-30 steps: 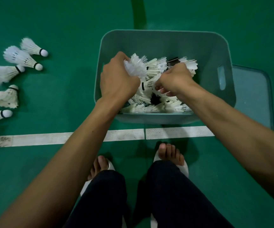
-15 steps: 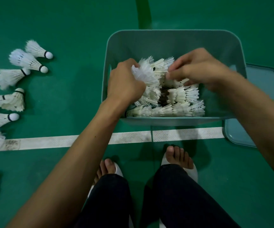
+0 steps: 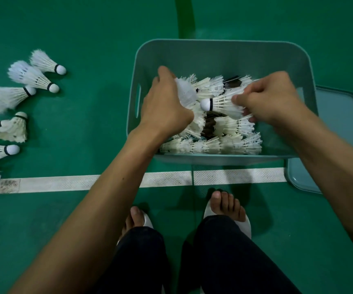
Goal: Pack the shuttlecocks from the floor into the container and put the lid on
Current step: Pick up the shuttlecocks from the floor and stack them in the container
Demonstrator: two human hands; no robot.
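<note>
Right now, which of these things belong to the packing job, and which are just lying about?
Job: container; packed shuttlecocks inside it; loose shuttlecocks on the floor; lid beside the container; left hand gripping a blurred shuttlecock; right hand pinching a second shuttlecock.
Lying about: white line; the person's sandals.

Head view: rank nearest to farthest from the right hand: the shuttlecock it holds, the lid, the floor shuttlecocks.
1. Held shuttlecock, pinched by the right hand.
2. Lid, on the floor to its right.
3. Floor shuttlecocks, far left.
</note>
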